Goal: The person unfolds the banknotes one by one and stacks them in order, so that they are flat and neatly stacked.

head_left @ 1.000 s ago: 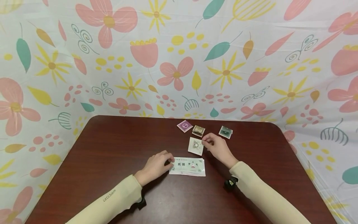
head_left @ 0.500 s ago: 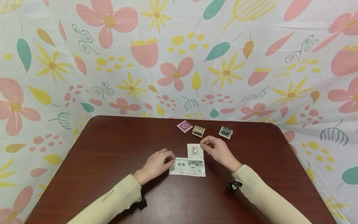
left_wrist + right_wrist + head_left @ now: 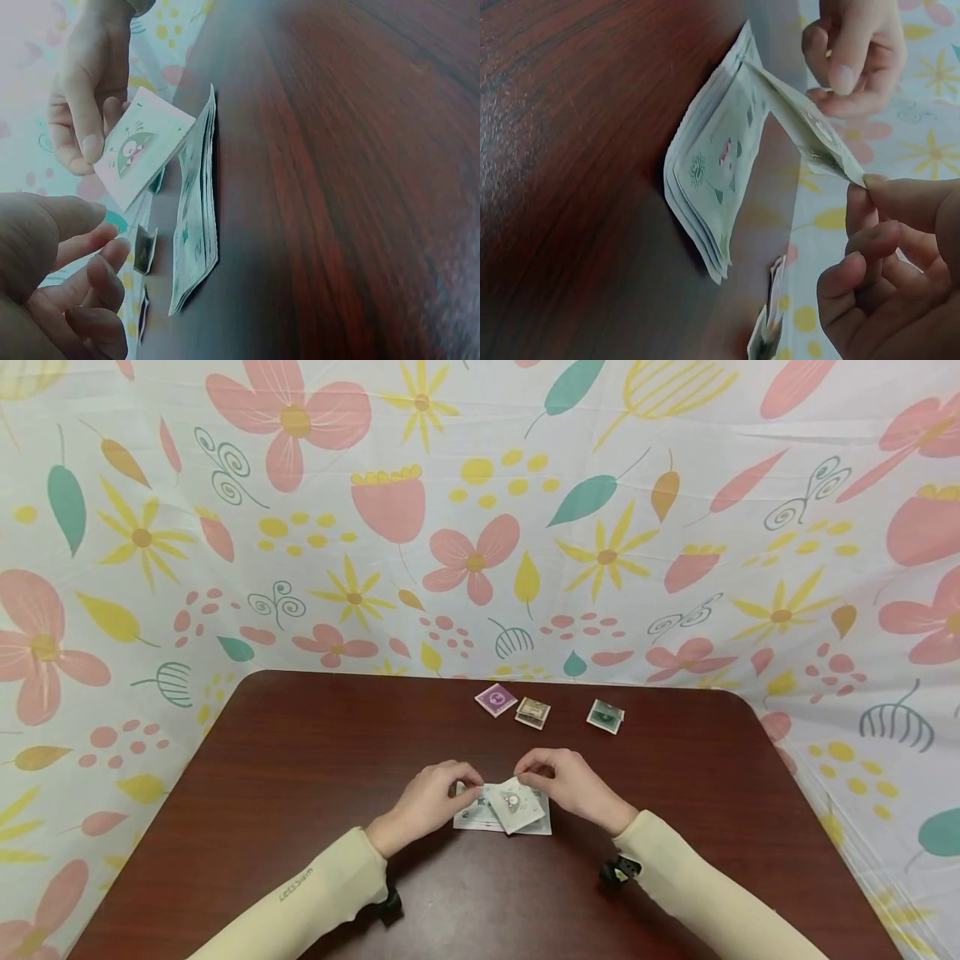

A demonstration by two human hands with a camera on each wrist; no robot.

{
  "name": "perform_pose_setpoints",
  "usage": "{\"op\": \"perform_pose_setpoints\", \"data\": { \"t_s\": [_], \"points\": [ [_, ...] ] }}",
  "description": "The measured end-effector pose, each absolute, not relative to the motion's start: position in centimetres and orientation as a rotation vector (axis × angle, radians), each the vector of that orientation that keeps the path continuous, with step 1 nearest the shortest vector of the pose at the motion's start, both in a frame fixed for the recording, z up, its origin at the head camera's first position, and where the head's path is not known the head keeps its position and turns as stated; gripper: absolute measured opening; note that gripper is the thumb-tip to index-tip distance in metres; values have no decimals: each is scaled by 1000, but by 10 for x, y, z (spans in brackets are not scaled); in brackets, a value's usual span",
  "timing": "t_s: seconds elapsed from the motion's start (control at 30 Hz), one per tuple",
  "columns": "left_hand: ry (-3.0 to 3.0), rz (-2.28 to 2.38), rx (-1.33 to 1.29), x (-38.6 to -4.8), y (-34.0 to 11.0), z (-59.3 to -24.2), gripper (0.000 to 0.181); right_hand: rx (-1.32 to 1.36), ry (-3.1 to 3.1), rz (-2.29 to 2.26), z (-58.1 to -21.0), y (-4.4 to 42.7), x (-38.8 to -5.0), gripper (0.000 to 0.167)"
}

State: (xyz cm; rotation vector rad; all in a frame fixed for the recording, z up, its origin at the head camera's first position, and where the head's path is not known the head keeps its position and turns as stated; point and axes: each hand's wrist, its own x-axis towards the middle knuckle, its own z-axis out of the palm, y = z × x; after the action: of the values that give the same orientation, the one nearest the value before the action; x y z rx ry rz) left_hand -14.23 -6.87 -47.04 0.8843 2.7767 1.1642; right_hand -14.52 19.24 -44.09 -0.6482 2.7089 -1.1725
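Observation:
My right hand pinches a corner of a folded pale play banknote between thumb and fingertips. In the left wrist view a small cartoon figure shows on this folded banknote. It hangs tilted over a stack of flat pale green play banknotes, whose layered edges show in the right wrist view. My left hand hovers at the stack's far left corner, fingers loosely bent. In the left wrist view nothing lies between the fingers of this left hand, and the folded banknote is a little apart from them.
Toward the back of the dark wooden table lie a purple folded note, a brown folded note and a dark green folded note. A flower-patterned cloth hangs behind the table.
My right hand has brought the folded banknote from behind the stack toward me and over it, turning it to a slant. My left hand has shifted slightly right.

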Motion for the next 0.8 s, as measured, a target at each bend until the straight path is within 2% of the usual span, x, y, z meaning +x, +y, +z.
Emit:
{"op": "perform_pose_setpoints", "data": {
  "t_s": [0.8],
  "points": [
    [2570,1251,928,-137,-60,-481,5,-816,2635,-1192,-441,182,-143,9]
  ]
}}
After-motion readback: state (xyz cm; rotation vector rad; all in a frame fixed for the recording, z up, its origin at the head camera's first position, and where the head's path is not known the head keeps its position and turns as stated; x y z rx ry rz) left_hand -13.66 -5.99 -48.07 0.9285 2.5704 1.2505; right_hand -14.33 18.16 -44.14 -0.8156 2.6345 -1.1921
